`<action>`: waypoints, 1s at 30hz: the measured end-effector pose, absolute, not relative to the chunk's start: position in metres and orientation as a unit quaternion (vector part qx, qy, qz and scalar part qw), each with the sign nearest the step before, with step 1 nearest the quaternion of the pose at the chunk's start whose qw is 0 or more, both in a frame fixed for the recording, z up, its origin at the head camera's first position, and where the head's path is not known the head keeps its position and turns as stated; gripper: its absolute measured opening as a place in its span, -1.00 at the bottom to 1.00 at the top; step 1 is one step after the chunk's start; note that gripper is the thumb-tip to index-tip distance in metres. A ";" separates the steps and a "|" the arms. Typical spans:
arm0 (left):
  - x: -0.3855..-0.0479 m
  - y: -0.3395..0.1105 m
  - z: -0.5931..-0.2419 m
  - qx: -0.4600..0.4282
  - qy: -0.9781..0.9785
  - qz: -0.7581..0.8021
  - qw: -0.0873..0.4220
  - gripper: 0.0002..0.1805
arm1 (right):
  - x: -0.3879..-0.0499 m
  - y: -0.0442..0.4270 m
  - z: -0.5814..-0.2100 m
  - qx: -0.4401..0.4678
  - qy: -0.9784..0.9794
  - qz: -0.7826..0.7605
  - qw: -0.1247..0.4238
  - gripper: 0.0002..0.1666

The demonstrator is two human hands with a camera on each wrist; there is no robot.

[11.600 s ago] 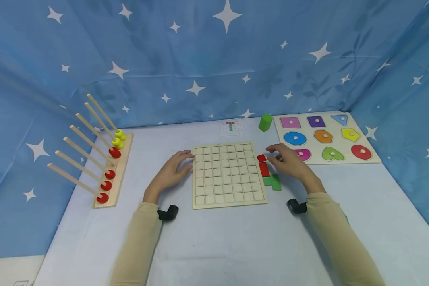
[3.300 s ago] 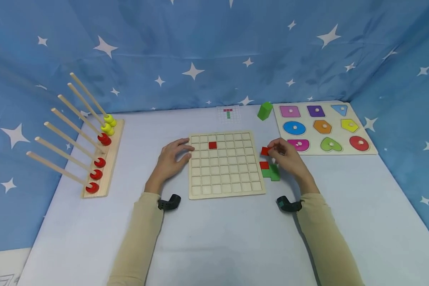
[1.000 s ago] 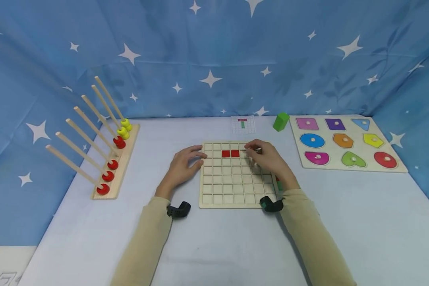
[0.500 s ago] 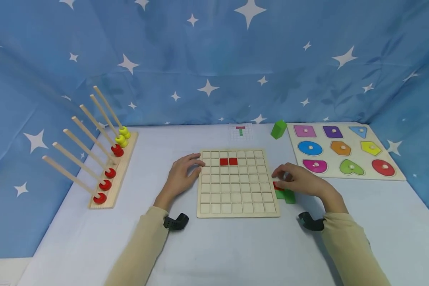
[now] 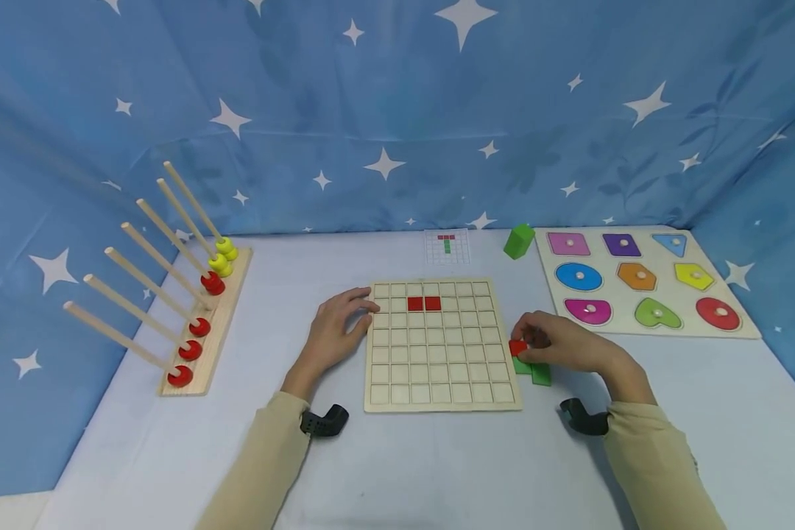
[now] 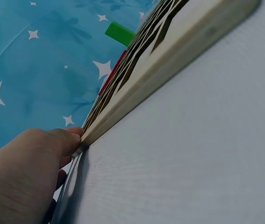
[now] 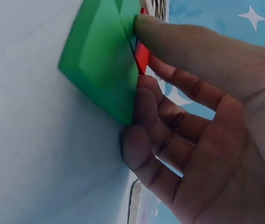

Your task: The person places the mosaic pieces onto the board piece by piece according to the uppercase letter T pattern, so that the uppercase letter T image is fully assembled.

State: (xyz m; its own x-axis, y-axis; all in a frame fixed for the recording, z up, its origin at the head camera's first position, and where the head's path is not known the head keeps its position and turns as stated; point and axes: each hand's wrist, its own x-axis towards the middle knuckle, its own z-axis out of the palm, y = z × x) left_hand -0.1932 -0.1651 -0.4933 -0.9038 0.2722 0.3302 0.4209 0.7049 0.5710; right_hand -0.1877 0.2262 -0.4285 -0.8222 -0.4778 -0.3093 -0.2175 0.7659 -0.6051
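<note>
A wooden grid board (image 5: 437, 357) lies on the table, with two red square tiles (image 5: 424, 303) side by side in its second row from the far edge. My left hand (image 5: 334, 331) rests at the board's left edge, its fingertips touching the rim (image 6: 88, 133). Right of the board, my right hand (image 5: 563, 344) pinches a red square tile (image 5: 518, 348) between thumb and curled fingers. Beside that tile lie green tiles (image 5: 540, 374); in the right wrist view a green tile (image 7: 100, 60) is close to the fingertips, which partly hide the red tile (image 7: 142, 58).
Behind the board lies a pattern card (image 5: 447, 246) with a red and green T. A green block (image 5: 520, 241) stands beside it. A shape puzzle board (image 5: 642, 276) is at the back right, and a peg stand (image 5: 221, 324) with red and yellow beads at the left.
Two red tiles have come onto the bare board, one after the other. My right hand has gone from the board back to the loose tiles and taken a red one. My left hand stays.
</note>
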 end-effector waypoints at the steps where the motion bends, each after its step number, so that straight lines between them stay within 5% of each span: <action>1: -0.194 -0.165 -0.493 -0.191 -0.915 -0.336 0.113 -0.82 | -0.187 0.226 -0.428 -0.193 0.911 -0.285 0.226 -0.61; 30: -0.193 -0.165 -0.491 -0.198 -0.913 -0.338 0.116 -0.82 | -0.191 0.222 -0.423 -0.208 0.924 -0.288 0.144 -0.77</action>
State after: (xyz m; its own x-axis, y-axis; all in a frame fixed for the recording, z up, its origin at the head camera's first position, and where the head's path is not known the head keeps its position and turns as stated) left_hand -0.1927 -0.1649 -0.4912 -0.8952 0.2825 0.3448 0.4389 0.6936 0.5713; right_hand -0.1908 0.2223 -0.4228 -0.8726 -0.4662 -0.1458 -0.3006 0.7478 -0.5920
